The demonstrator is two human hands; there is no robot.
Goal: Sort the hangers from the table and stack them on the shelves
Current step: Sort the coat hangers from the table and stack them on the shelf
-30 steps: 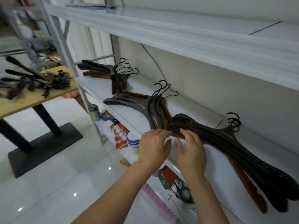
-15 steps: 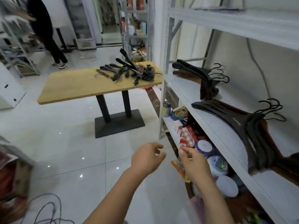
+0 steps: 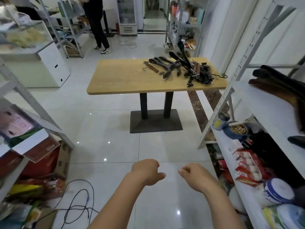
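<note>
Head view: the fingers (image 3: 182,171) of both hands are loosely curled inward and clamp nothing. The left hand (image 3: 146,171) and the right hand (image 3: 194,176) hang side by side, apart from each other, over the tiled floor (image 3: 107,129) at the bottom of the frame. Neither hand touches any object. The hangers (image 3: 179,68) awaiting sorting lie in a tangled pile on the far right part of the counter (image 3: 123,80), well apart from both hands; dark and brown pieces overlap, and several arms project upward out of the pile. To the right, the white shelf (image 3: 257,103) already carries stacked hangers (image 3: 279,83) at the end nearest the counter. Judged step: approach to the counter for the next pick. Failure risks from this state: (1) the pile looks interlocked, so lifting one hanger may drag its neighbours by their hooks and pull them over the counter edge, which the pile nearly reaches on the right; (2) mixed colours in the pile may cause a wrong-type pick and a mis-sorted stack; (3) a loose cable (image 3: 79,204) lies looped on the floor left of the walking path and could snag a foot if the approach drifts left; (4) the shelf upright (image 3: 231,90) stands just beside the counter corner, so a long hanger carried across could strike it. A second person (image 3: 99,30) stands in the background, well apart from the counter.
</note>
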